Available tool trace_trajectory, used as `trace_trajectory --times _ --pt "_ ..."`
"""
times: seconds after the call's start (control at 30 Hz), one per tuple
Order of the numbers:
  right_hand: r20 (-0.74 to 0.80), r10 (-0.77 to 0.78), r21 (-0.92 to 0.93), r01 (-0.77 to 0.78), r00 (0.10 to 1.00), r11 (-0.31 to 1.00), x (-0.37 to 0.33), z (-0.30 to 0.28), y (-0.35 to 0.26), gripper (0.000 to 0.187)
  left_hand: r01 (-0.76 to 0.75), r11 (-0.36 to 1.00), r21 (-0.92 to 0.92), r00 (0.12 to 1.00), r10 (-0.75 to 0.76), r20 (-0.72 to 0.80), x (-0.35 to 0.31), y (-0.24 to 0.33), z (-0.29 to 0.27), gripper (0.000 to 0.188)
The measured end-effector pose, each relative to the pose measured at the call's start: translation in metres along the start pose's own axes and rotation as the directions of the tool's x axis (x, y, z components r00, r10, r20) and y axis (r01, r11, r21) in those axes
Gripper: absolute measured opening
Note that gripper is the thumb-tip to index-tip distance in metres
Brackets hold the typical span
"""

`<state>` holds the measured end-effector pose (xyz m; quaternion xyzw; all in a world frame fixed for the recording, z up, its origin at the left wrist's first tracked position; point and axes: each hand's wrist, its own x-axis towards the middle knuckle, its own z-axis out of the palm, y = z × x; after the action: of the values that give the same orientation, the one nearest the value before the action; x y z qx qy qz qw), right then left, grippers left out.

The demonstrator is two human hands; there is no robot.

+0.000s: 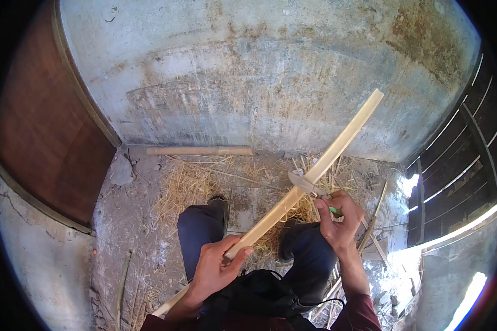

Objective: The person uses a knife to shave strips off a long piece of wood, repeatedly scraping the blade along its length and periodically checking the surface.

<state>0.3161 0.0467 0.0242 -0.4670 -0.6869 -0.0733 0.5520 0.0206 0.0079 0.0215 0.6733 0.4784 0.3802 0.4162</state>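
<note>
Left hand (218,268) closed round lower part of pale strip (270,220). Right hand (342,220) gripping green-handled knife (305,183), blade across strip's middle. Strip slants up rightward, above floor (135,215) and loose straw (178,190). Farther off: tan pole (199,150) along foot of stained wall (259,71).

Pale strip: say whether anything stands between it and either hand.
Between the right hand and the strip is the knife that hand holds, crossing the strip. Nothing visible separates the left hand from the strip, which it grips directly.
</note>
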Motion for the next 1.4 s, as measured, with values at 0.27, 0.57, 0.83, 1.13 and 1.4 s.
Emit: trace_trajectory --times 0.27,0.57,0.83,1.13,1.4 --pt "-0.022 -0.082 0.217 0.085 0.996 0.973 0.003 0.006 0.005 0.029 0.032 0.991 -0.129 0.995 -0.02 0.095 -0.004 -0.023 -0.003 0.019" --pt "-0.037 -0.194 0.183 0.197 0.98 0.963 0.01 0.006 0.007 0.032 0.08 0.99 -0.12 0.97 -0.05 0.236 -0.009 -0.023 -0.013 0.031" --pt "-0.042 -0.188 0.229 0.193 0.981 0.954 0.006 0.011 0.016 0.032 0.078 0.993 -0.09 0.964 -0.052 0.261 -0.013 -0.023 -0.016 0.031" --pt "-0.271 0.036 0.098 -0.01 0.962 0.995 0.017 0.001 0.059 0.026 0.158 0.974 -0.161 0.944 -0.101 0.315 -0.027 -0.037 -0.021 0.034" --pt "-0.237 0.085 0.106 -0.061 0.968 0.992 0.026 0.006 0.085 0.028 0.17 0.98 -0.107 0.946 -0.132 0.295 -0.033 -0.06 -0.023 0.032"
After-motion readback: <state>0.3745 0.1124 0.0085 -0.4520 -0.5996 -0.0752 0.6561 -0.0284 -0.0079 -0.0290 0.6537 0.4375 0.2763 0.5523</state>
